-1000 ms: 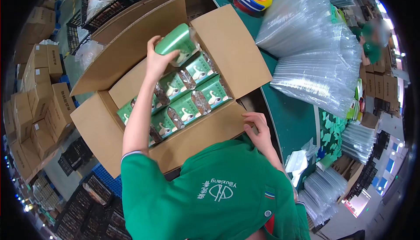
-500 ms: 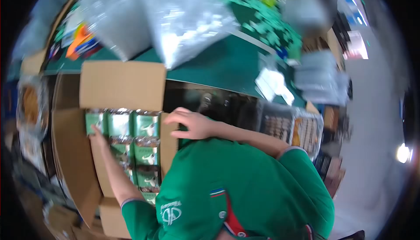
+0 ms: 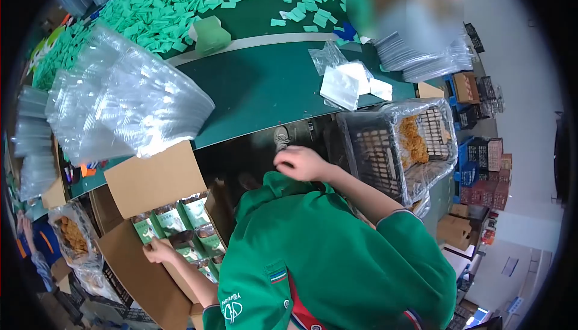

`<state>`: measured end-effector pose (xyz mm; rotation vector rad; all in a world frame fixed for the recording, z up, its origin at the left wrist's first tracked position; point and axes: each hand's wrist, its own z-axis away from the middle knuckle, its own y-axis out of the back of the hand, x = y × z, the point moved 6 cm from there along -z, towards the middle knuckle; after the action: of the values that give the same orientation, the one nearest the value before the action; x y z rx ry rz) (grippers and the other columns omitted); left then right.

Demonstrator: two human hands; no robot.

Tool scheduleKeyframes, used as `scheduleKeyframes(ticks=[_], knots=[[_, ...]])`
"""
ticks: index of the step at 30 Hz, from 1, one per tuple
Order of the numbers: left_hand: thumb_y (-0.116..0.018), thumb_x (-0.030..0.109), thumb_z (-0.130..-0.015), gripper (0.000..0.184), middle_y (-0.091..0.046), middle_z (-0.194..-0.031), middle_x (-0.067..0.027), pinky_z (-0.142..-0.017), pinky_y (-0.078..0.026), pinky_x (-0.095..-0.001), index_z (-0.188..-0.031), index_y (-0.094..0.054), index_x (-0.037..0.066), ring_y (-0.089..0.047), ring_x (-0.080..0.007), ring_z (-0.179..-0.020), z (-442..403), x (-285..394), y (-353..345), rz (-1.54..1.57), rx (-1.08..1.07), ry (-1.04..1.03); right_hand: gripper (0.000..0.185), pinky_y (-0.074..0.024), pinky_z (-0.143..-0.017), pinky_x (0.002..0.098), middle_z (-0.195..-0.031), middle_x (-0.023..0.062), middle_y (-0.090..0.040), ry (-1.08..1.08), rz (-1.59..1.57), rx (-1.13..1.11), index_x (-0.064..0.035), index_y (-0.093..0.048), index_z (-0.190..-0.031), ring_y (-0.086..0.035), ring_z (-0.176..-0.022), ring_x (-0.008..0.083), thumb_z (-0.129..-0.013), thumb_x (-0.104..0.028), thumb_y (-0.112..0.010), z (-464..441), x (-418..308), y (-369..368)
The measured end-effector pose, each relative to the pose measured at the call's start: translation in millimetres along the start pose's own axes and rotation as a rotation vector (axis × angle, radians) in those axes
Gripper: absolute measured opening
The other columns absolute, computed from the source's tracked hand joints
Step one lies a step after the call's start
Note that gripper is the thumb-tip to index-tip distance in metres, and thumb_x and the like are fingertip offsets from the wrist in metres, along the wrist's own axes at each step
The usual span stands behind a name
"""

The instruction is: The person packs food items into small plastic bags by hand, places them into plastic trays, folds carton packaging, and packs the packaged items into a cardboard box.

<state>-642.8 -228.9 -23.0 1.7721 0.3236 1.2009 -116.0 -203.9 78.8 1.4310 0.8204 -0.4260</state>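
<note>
An open cardboard box (image 3: 155,173) on the lower left holds rows of green-and-white packets (image 3: 171,220) with brown contents. My left hand (image 3: 158,250) is at the box's left inner side, touching the edge of the packets. Its fingers are curled, and what lies between them is hidden. To the right of the box, my right hand (image 3: 301,163) is raised in front of the green-topped table (image 3: 259,98). Its fingers are curled in loosely, with nothing visible in them.
Clear plastic bags (image 3: 129,98) lie fanned on the table beside the box. Many small green sachets (image 3: 156,14) cover the far side. A plastic-lined crate (image 3: 385,149) with brown food stands at right. Another person (image 3: 415,11) is across the table. Stacked clear trays (image 3: 421,56) sit there.
The view has turned, so the box appears lower and more of the table shows. My right hand has left the box's right edge and curled its fingers. My left hand stays at the packets.
</note>
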Motion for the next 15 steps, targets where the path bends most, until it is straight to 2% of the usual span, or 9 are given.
scheduleKeyframes(ticks=[2, 3, 4, 6, 8, 10, 12, 14, 15], knots=[[-0.063, 0.017, -0.078, 0.040, -0.048, -0.113, -0.0238, -0.081, -0.046, -0.0392, -0.110, -0.055, -0.008, -0.051, -0.0315, -0.100, -22, 14, 22, 0.081, 0.222, -0.241, 0.005, -0.0459, -0.063, 0.0405, -0.072, 0.0105, -0.058, -0.129, 0.021, 0.122, -0.0100, -0.057, -0.081, -0.057, -0.072, 0.0309, -0.079, -0.015, -0.057, 10, 20, 33], [-0.060, 0.015, -0.080, 0.036, -0.047, -0.112, -0.0196, -0.081, -0.044, -0.0366, -0.110, -0.056, -0.004, -0.049, -0.0277, -0.098, -11, 68, 49, 0.184, 0.207, -0.242, 0.004, -0.0457, -0.063, 0.0401, -0.073, 0.0112, -0.058, -0.164, 0.054, 0.170, -0.0098, -0.056, -0.082, -0.057, -0.072, 0.0310, -0.079, -0.014, -0.057, 16, 38, 42], [-0.058, 0.015, -0.084, 0.033, -0.048, -0.108, -0.0162, -0.080, -0.043, -0.0352, -0.112, -0.056, -0.001, -0.049, -0.0255, -0.093, -6, 110, 69, 0.156, 0.277, -0.361, 0.004, -0.0454, -0.062, 0.0400, -0.073, 0.0117, -0.058, -0.279, 0.045, 0.162, -0.0092, -0.056, -0.083, -0.057, -0.072, 0.0312, -0.080, -0.012, -0.056, 18, 50, 51], [-0.052, 0.014, -0.090, 0.027, -0.048, -0.111, -0.0117, -0.085, -0.043, -0.0337, -0.113, -0.054, 0.000, -0.051, -0.0216, -0.096, 13, 195, 97, 0.421, 0.250, -0.524, 0.004, -0.0452, -0.063, 0.0401, -0.073, 0.0123, -0.058, -0.395, 0.025, 0.147, -0.0087, -0.055, -0.084, -0.057, -0.072, 0.0312, -0.081, -0.011, -0.055, 19, 80, 54], [-0.051, 0.005, -0.089, 0.022, -0.051, -0.107, -0.0102, -0.083, -0.044, -0.0307, -0.110, -0.053, -0.002, -0.052, -0.0215, -0.095, 43, 270, 117, 0.613, 0.253, -0.699, 0.005, -0.0451, -0.063, 0.0402, -0.074, 0.0121, -0.058, -0.300, -0.009, 0.157, -0.0071, -0.055, -0.084, -0.057, -0.072, 0.0313, -0.080, -0.010, -0.055, 5, 74, 57], [-0.052, 0.000, -0.085, 0.021, -0.052, -0.106, -0.0105, -0.082, -0.045, -0.0299, -0.106, -0.055, -0.003, -0.052, -0.0225, -0.099, 75, 322, 119, 0.775, 0.141, -0.927, 0.006, -0.0452, -0.063, 0.0400, -0.074, 0.0119, -0.057, -0.148, -0.032, 0.158, -0.0062, -0.055, -0.084, -0.057, -0.072, 0.0312, -0.079, -0.010, -0.056, -9, 66, 56], [-0.054, -0.003, -0.082, 0.024, -0.051, -0.111, -0.0117, -0.082, -0.044, -0.0326, -0.105, -0.057, -0.001, -0.051, -0.0237, -0.101, 140, 383, 117, 0.693, 0.032, -1.256, 0.004, -0.0457, -0.067, 0.0398, -0.074, 0.0110, -0.058, -0.033, -0.003, 0.016, -0.0060, -0.054, -0.081, -0.057, -0.073, 0.0304, -0.078, -0.008, -0.056, -19, 59, 52], [-0.057, -0.002, -0.079, 0.024, -0.051, -0.115, -0.0136, -0.085, -0.042, -0.0357, -0.104, -0.059, 0.001, -0.051, -0.0255, -0.099, 181, 431, 103, 0.267, -0.135, -1.476, 0.003, -0.0455, -0.068, 0.0401, -0.074, 0.0108, -0.058, -0.014, 0.000, -0.059, -0.0064, -0.055, -0.081, -0.058, -0.074, 0.0298, -0.078, -0.006, -0.055, -20, 69, 53], [-0.059, 0.000, -0.079, 0.023, -0.051, -0.115, -0.0134, -0.086, -0.042, -0.0363, -0.103, -0.060, 0.002, -0.051, -0.0258, -0.099, 177, 440, 96, 0.275, -0.117, -1.393, 0.003, -0.0455, -0.068, 0.0401, -0.073, 0.0108, -0.058, 0.002, 0.000, -0.019, -0.0063, -0.055, -0.080, -0.057, -0.074, 0.0299, -0.078, -0.006, -0.055, -23, 73, 63]])
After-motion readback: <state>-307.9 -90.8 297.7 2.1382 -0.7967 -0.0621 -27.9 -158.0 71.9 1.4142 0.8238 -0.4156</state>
